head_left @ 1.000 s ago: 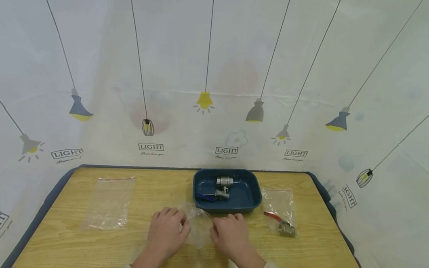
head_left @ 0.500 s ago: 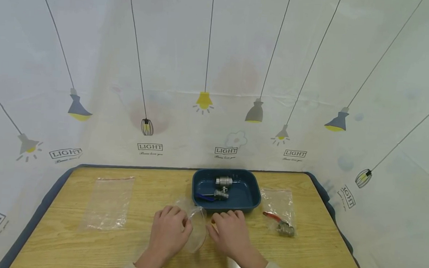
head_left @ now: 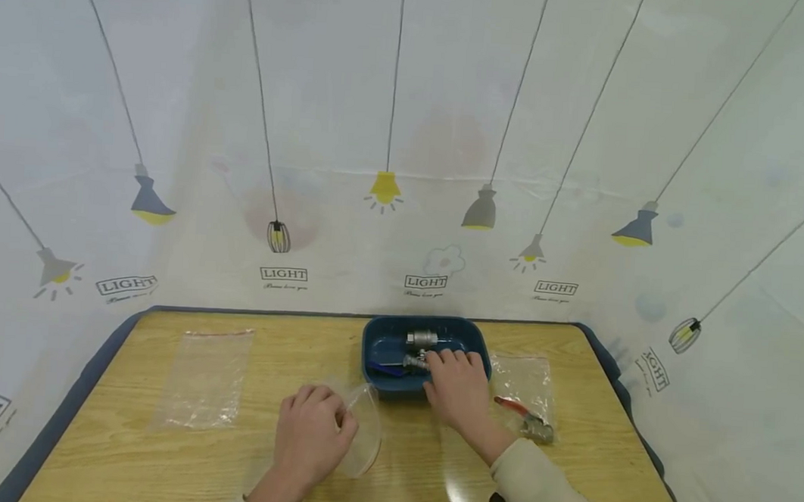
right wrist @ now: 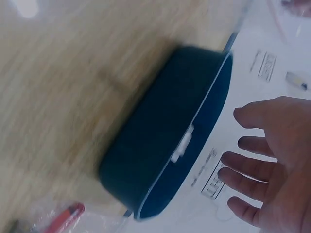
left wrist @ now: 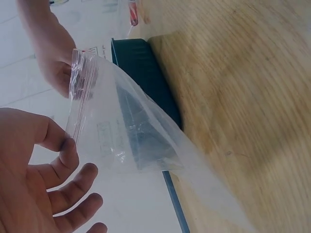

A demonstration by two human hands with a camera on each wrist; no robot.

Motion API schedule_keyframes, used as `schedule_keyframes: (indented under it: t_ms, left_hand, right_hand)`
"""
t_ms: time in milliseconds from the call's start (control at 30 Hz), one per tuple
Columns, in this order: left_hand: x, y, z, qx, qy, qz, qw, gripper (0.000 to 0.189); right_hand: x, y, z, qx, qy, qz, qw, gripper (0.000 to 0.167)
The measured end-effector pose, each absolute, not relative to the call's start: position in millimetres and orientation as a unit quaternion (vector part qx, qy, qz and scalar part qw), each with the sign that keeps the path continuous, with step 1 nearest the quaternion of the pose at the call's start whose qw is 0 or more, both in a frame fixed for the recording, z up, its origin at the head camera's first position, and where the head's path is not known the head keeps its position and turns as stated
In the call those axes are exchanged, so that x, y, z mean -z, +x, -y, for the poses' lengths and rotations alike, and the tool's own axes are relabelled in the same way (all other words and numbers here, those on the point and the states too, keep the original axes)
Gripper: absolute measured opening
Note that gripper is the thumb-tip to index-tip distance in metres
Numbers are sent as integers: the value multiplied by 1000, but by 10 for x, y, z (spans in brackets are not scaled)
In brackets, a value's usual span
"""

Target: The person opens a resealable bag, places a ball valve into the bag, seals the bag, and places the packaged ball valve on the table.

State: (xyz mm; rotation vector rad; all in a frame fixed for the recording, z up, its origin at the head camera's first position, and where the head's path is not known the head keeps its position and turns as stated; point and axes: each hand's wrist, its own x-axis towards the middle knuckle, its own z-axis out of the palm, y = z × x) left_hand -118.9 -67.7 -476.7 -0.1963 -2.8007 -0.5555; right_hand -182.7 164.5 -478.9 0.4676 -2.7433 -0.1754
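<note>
My left hand (head_left: 314,432) pinches a clear zip-lock bag (left wrist: 141,126) by its zip edge between thumb and forefinger, the other fingers loosely bent. The bag hangs with its mouth spread apart. My right hand (head_left: 459,387) reaches over the near right rim of the dark blue tray (right wrist: 146,131), its fingers spread and holding nothing in the right wrist view. Inside the tray, in the head view, lie a metal ball valve (head_left: 422,338) and, nearer, a second valve with a blue lever handle (head_left: 387,369), partly hidden by the right hand.
Right of the tray lies another clear bag (head_left: 525,371) with a red-handled valve (head_left: 536,427) on it or in it. A flat clear zip-lock bag (head_left: 207,377) rests on the left of the wooden table (head_left: 125,449). A printed cloth (head_left: 342,89) hangs behind.
Earlier both hands were at the bag, whose mouth has come apart. My right hand has left it and moved forward and right over the tray. The left hand stays with the bag.
</note>
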Motion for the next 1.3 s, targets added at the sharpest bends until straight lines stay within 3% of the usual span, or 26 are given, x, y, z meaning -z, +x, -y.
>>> schedule_keyframes:
  t_ms: [233,500,1000,1300]
  left_hand:
    - [4700,-1196,679,205,-51,972,100,25]
    - [4731,-1226,670,212,-47,972,86,25]
    - [4855,-1320,696,223,-40,972,62,25]
    - [4887,-1311,695,216,-44,972,77,26]
  right_hand:
    - [4780,-2148,-1739,104,150,980,86,49]
    - [4863,-2444,-1702,76,124,989,17,40]
    - [5035,-2698,-1515,73,124,989,-18,33]
    - [5142,-2744,-1455,65,139,988,-11,42]
